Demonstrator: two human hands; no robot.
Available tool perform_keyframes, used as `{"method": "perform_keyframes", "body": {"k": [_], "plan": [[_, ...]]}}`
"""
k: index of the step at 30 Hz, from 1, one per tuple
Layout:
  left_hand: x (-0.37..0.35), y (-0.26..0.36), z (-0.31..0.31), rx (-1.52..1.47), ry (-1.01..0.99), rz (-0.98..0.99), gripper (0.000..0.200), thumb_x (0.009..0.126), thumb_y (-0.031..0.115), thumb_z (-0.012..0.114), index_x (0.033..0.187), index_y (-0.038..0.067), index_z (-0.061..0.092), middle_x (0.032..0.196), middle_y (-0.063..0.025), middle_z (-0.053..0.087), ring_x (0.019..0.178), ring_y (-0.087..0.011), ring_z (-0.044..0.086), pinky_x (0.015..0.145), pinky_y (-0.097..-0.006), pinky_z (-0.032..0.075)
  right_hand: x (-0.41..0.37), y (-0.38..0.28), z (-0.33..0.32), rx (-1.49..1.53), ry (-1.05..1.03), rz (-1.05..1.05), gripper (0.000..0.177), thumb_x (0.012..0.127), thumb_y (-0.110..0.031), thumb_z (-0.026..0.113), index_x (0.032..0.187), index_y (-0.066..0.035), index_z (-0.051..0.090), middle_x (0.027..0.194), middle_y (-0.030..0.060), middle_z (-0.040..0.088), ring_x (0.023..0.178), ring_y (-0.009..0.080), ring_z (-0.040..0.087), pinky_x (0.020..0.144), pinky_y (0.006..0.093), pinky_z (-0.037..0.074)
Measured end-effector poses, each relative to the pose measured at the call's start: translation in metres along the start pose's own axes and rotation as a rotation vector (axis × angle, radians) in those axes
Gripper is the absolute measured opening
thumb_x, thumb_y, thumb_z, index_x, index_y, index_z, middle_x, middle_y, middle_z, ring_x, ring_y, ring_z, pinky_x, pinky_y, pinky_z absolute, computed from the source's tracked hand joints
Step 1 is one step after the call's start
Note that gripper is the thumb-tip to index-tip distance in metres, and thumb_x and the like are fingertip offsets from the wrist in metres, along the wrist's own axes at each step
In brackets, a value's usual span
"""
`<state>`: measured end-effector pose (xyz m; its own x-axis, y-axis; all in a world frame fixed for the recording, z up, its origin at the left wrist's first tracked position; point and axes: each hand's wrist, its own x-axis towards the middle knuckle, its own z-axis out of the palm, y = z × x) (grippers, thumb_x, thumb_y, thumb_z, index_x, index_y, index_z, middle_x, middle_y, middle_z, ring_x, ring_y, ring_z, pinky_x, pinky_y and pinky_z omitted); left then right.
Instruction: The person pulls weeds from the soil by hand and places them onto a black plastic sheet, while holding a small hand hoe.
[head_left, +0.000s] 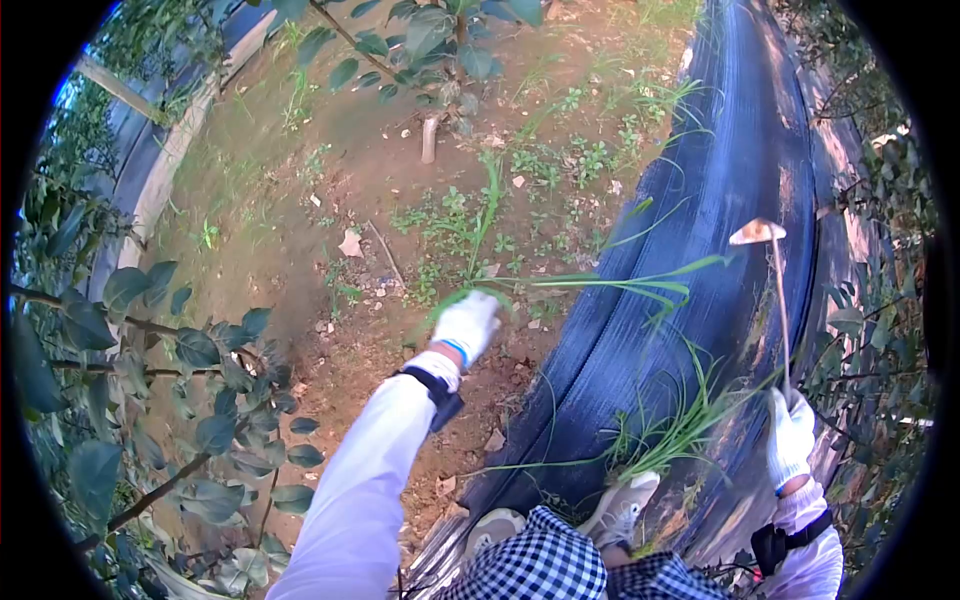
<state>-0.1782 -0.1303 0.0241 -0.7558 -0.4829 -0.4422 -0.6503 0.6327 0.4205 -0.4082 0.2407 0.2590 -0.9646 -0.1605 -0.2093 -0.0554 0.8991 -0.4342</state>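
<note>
We observe the left hand, in a white glove, low over the soil, left of the sheet's left edge. Its fingers are bunched at the foot of a grass tuft; blur prevents us from telling whether they grip it. Long green blades reach from just beside this hand across the left edge of the black sheet.

We find the right hand, likewise gloved, near the sheet's right edge, its fingers wrapped around the lower end of a hoe. The thin handle points away from the person, and the pale, rust-marked head is at the far end.

We note a heap of loose grass at the near end of the sheet, just beyond one light shoe. Low weeds grow on the soil near the sheet's left edge. Farther off stands a short stub beneath leaves. We record a flat pale stone beside a thin stick, and leafy branches over the soil's near left corner.
</note>
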Motion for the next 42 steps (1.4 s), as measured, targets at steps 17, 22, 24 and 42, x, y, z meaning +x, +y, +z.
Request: {"method": "perform_keyframes", "body": {"k": [17,22,24,42], "plan": [[0.066,-0.052,0.071,-0.527,0.71,-0.199,0.032,0.095,0.028,0.047,0.095,0.0,0.063,0.086,-0.0212,0.065,0.079,-0.0364,0.06,0.074,-0.0414,0.047,0.019,0.035,0.033,-0.141,-0.131,0.183,0.04,0.089,-0.041,0.06,0.097,-0.004,0.068,0.079,0.0178,0.068,0.077,0.0317,0.068,0.071,0.0404,0.05],[0.033,-0.033,0.032,-0.503,0.558,-0.283,0.033,0.094,0.03,0.051,0.094,-0.001,0.063,0.087,-0.0221,0.065,0.081,-0.039,0.059,0.076,-0.043,0.046,0.042,0.046,0.054,0.025,-0.172,0.187,0.04,0.089,-0.041,0.058,0.094,-0.002,0.068,0.08,0.0196,0.068,0.079,0.0351,0.067,0.072,0.0419,0.049],[0.019,-0.027,0.003,-0.408,0.48,-0.278,0.035,0.095,0.032,0.051,0.101,0.0,0.065,0.094,-0.023,0.067,0.088,-0.0393,0.062,0.08,-0.042,0.047,0.054,0.041,0.057,0.074,-0.16,0.173,0.041,0.09,-0.041,0.057,0.094,-0.001,0.067,0.082,0.0199,0.068,0.08,0.0352,0.067,0.073,0.0415,0.049],[-0.078,0.294,-0.321,0.237,-0.586,-0.072,0.07,0.088,0.057,0.057,0.133,0.004,0.05,0.124,-0.0225,0.059,0.118,-0.0358,0.056,0.099,-0.0426,0.044,0.216,-0.029,0.077,0.181,-0.078,-0.058,0.043,0.092,-0.04,0.053,0.096,0.0,0.065,0.091,0.0245,0.068,0.09,0.0413,0.065,0.081,0.0463,0.05]]}}
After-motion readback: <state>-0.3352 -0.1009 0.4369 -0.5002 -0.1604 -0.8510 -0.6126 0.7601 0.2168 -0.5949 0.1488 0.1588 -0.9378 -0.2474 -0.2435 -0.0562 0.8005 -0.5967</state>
